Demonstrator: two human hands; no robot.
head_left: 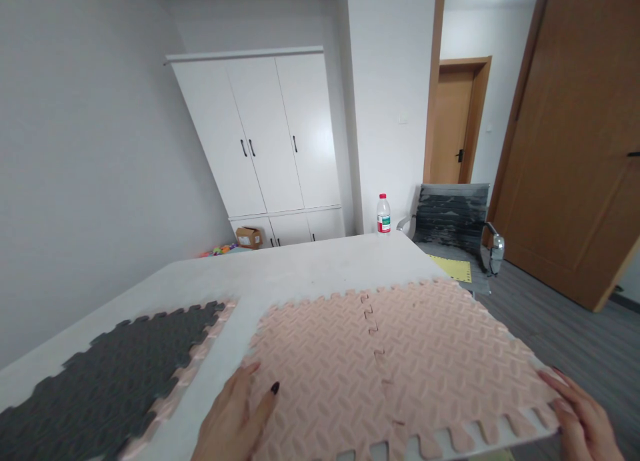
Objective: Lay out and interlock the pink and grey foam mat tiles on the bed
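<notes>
Head view: two pink interlocking foam floor tiles with a tread pattern (pixel 395 361), joined along a jigsaw seam (pixel 376 334) running near-to-far, are lying flat on the pale grey counter (pixel 300 268). The joined pair's long axis is running left-right across the counter, and its right near corner is overhanging the counter edge.

The left hand (pixel 235 418) is sitting at the pair's near-left edge, palm down, thumb with dark nail polish lying on the pink foam and pointing right and far. Fingers are lying together, loosely extended, pressing flat rather than pinching; the pair is lying to the right and far from them.

The right hand (pixel 583 414) is sitting at the near-right corner, fingers extended leftward along the toothed edge and touching it, close together. Can't tell whether any are curling under the overhang. The pair is lying left and far from this hand.

Both hands are bracketing the pair at opposite ends of the long axis, so neither is clearly nearer; the seam is sitting roughly midway between them.

Left on the counter, well apart from the pair: a dark grey foam tile (pixel 110 374) stacked on a pink tile, whose edge (pixel 200 354) is showing along its right side.

Far: a clear plastic bottle with red cap (pixel 383 214) standing upright at the counter's far edge, a grey armchair (pixel 455 228) with a yellow tile on its seat, a white wardrobe (pixel 270 134) and a small cardboard box (pixel 249 236) on the floor.
</notes>
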